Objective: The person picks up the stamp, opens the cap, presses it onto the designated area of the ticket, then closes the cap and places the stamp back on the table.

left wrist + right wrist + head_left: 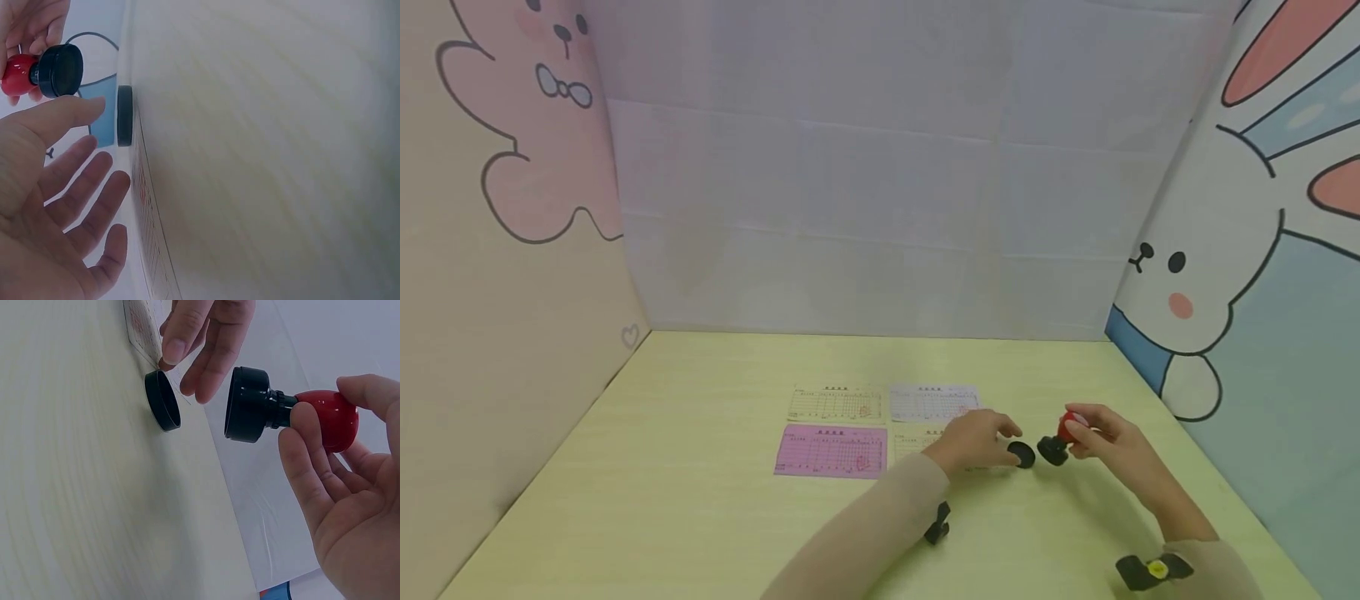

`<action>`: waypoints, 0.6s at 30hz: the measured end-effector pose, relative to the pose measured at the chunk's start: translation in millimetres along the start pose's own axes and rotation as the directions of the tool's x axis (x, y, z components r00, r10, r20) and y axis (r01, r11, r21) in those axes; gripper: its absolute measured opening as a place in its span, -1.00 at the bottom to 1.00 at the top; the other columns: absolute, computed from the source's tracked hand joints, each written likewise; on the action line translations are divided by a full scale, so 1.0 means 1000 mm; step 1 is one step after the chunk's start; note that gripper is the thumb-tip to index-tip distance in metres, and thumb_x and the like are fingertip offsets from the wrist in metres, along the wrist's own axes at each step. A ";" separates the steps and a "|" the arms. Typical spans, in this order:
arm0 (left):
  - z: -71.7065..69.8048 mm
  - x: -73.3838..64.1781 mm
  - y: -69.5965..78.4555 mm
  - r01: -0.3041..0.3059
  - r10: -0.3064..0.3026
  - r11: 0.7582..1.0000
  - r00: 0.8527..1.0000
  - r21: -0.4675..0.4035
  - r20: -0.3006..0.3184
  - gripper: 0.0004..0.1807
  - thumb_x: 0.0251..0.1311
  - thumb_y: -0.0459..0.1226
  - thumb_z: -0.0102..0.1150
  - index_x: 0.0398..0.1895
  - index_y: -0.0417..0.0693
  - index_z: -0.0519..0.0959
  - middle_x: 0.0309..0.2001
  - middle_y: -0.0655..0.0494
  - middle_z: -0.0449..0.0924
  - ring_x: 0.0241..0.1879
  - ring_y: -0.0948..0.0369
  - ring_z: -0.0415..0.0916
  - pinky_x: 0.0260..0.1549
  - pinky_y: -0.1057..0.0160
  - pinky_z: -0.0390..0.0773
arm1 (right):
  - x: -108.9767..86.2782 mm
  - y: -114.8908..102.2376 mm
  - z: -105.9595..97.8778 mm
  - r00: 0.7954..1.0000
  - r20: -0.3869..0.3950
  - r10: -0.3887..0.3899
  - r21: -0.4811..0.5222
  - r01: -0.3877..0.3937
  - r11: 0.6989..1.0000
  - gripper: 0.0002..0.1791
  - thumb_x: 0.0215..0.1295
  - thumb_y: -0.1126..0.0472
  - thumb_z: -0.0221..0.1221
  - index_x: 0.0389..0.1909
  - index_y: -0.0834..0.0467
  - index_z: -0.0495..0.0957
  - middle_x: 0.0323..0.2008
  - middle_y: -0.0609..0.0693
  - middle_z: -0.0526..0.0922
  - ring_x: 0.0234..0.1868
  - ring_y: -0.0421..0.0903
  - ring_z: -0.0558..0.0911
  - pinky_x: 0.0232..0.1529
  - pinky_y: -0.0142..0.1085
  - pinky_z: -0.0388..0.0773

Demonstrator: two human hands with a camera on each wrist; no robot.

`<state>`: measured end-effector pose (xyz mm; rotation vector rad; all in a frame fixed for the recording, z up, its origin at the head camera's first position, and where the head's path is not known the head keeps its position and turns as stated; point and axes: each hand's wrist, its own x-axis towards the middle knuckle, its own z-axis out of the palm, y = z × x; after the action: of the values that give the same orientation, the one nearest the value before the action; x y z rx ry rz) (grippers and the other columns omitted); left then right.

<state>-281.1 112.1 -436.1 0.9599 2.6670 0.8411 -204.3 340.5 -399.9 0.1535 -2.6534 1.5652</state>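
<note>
My right hand (1105,435) grips a stamp by its round red handle (328,419), thumb and fingers curled about it. The stamp's black base (247,405) is raised off the table and points toward my left hand (972,442). A shallow round black cap (1022,455) lies on the table between the two hands, its raised rim (164,400) facing up. Loosely bent and spread, the left fingers (94,206) hover close beside the cap and hold nothing; whether a fingertip touches it I cannot tell.
Printed slips lie in two rows: a pale yellow slip (835,405) and a white slip (932,403) behind, a pink slip (830,452) and another yellowish slip (912,443) in front. My left hand and forearm partly cover the last. Cloth walls (880,208) enclose the table (647,467).
</note>
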 end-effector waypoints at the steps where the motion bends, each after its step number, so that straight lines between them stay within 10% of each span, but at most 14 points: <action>1: 0.000 0.002 0.002 0.004 -0.004 1.000 1.000 0.011 0.007 -0.55 0.10 -0.02 0.47 0.10 0.26 0.67 0.01 0.43 0.63 0.01 0.41 0.53 -0.05 0.37 0.51 | 0.000 0.000 0.000 1.000 -0.004 0.004 -0.004 -0.004 1.000 -0.48 0.54 0.11 0.09 0.35 0.33 0.33 0.00 0.23 0.60 -0.24 -0.09 0.71 -0.16 -0.39 0.63; 18: 0.003 0.009 0.014 0.100 -0.107 0.980 0.994 0.170 0.034 -0.41 -0.06 0.08 0.56 0.12 0.30 0.67 -0.04 0.36 0.59 -0.05 0.39 0.49 -0.10 0.31 0.46 | 0.000 0.007 -0.003 1.000 -0.021 0.004 0.019 -0.003 1.000 -0.49 0.54 0.13 0.09 0.34 0.34 0.33 -0.03 0.15 0.60 -0.25 -0.09 0.70 -0.16 -0.39 0.63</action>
<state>-279.6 127.7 -430.1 0.8538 2.7582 0.5757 -205.4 346.8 -404.0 0.1322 -2.6250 1.5841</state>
